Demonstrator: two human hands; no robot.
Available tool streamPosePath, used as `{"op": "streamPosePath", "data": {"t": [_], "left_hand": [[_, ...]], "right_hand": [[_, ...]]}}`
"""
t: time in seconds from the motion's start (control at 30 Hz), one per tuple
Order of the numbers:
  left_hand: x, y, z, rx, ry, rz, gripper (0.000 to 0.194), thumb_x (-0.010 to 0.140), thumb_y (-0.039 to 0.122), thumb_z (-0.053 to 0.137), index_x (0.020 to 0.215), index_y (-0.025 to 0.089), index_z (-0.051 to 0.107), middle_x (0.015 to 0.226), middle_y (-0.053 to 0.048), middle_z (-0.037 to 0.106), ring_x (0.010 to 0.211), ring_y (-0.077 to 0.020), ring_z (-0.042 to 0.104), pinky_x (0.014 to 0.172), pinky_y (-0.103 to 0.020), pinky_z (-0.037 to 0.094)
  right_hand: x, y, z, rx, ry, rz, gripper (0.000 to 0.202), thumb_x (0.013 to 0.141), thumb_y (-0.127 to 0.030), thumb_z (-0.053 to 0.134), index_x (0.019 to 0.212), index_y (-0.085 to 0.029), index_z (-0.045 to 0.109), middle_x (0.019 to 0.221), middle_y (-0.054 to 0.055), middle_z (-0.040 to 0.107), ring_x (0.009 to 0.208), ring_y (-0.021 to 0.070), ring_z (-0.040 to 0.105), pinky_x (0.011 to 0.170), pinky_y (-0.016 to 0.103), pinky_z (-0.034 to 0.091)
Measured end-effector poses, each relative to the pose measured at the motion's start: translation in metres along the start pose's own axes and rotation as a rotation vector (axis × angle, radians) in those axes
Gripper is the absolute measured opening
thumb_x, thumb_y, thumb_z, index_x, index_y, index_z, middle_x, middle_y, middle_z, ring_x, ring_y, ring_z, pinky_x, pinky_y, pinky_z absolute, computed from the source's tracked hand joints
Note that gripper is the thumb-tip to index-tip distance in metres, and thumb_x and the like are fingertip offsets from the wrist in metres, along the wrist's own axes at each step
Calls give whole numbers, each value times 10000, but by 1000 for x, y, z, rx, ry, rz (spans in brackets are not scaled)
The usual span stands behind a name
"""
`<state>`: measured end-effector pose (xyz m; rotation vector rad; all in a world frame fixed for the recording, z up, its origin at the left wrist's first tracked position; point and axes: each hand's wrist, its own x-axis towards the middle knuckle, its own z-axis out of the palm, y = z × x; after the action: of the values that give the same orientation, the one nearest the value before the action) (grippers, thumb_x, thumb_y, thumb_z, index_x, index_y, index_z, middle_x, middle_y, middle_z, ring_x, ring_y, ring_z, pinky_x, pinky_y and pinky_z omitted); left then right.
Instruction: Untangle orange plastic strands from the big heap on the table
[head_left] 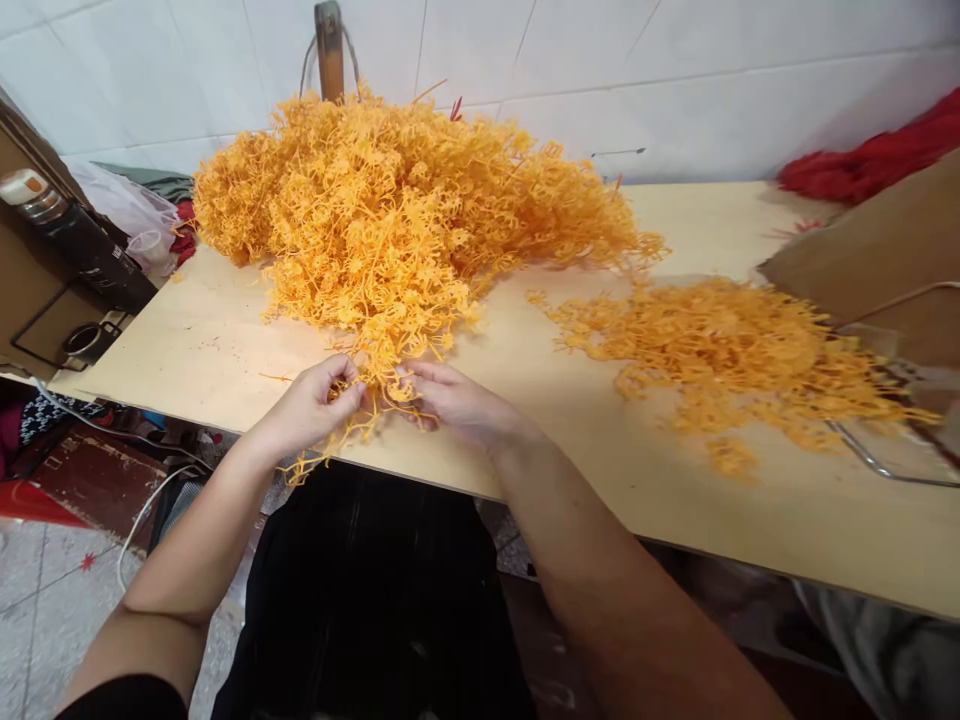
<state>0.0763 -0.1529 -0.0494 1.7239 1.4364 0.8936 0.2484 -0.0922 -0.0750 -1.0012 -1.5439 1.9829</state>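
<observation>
On the counter (225, 340) lie two heaps of orange sprigs: one large heap (397, 200) at its far edge, one flatter heap (720, 350) toward its right end; two hands at its near edge

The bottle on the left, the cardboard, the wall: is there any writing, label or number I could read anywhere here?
No text can be read anywhere in this view.
Dark bottle at the left edge: pale marks on its side, too small and blurred to read.
Cardboard box on the right: plain, no print visible.
White tiled wall and wooden tabletop: no writing or signs.
</observation>
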Motion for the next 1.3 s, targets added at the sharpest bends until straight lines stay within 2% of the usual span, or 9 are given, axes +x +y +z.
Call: {"op": "streamPosePath", "data": {"t": [0.1, 0.2, 0.3, 0.4, 0.63, 0.83, 0.97, 1.13, 1.3], "left_hand": [[-3, -6, -3, -101, 52, 3, 141, 781, 267, 495, 729, 154, 427, 719, 0, 550, 676, -83, 491, 670, -230, 383], [-8, -10, -4, -163, 101, 7, 119, 752, 209, 512, 738, 164, 402, 675, 30, 499, 641, -70, 470, 651, -216, 379], [-11, -12, -1, -187, 78, 12, 70, 756, 176, 466, 779, 168, 401, 674, 39, 460, 620, -66, 439, 625, -210, 373], [-12, -16, 1, -180, 92, 23, 73, 744, 153, 444, 802, 170, 404, 694, 34, 443, 623, -66, 424, 618, -210, 371], [-15, -26, 2, -182, 145, 15, 140, 681, 115, 450, 803, 171, 412, 668, 44, 451, 610, -64, 424, 621, -209, 361], [-17, -26, -1, -223, 136, -1, 100, 686, 123, 454, 765, 169, 415, 649, 52, 434, 582, -54, 405, 609, -202, 347], [-16, -27, -3, -244, 191, -61, 185, 756, 295, 492, 866, 167, 415, 697, 33, 456, 611, -69, 436, 601, -210, 361], [-10, -25, 0, 61, 246, -142, 562, 671, 525, 592, 1063, 177, 390, 706, 14, 503, 623, -119, 485, 584, -248, 381], [-7, -18, 2, 487, 142, -47, 377, 776, 490, 460, 963, 164, 477, 698, -31, 565, 648, -176, 536, 605, -286, 388]], "right_hand": [[-4, 1, 0, 150, -84, 10, 134, 690, -212, 602, 804, -164, 549, 640, -26, 525, 504, 53, 453, 454, 175, 351], [0, -2, 2, 214, 0, 57, 157, 775, -323, 541, 773, -167, 524, 672, 1, 543, 506, 64, 480, 412, 173, 329], [7, -11, 13, 108, 116, 128, 320, 825, -449, 473, 670, -172, 429, 529, -49, 401, 375, 25, 336, 342, 151, 176], [13, -17, 24, -18, 102, 135, 339, 807, -452, 515, 654, -182, 378, 480, -96, 257, 333, -1, 165, 342, 159, 61], [22, -19, 35, -95, 74, 161, 381, 728, -522, 582, 680, -196, 390, 434, -124, 167, 341, 7, 110, 351, 175, 45], [33, -17, 49, 6, 257, 30, 235, 711, -363, 620, 702, -168, 490, 476, -82, 385, 354, 13, 251, 360, 181, 152], [41, -9, 51, 91, 292, -46, 253, 673, -393, 626, 757, -169, 543, 541, -66, 476, 362, 13, 276, 371, 188, 162], [46, -1, 54, 199, 286, -195, 296, 601, -393, 670, 763, -167, 568, 671, -11, 593, 552, 87, 522, 506, 215, 393], [45, -1, 57, 184, 353, -128, 253, 625, -380, 650, 723, -170, 551, 666, -16, 589, 539, 86, 516, 489, 215, 394]]}}
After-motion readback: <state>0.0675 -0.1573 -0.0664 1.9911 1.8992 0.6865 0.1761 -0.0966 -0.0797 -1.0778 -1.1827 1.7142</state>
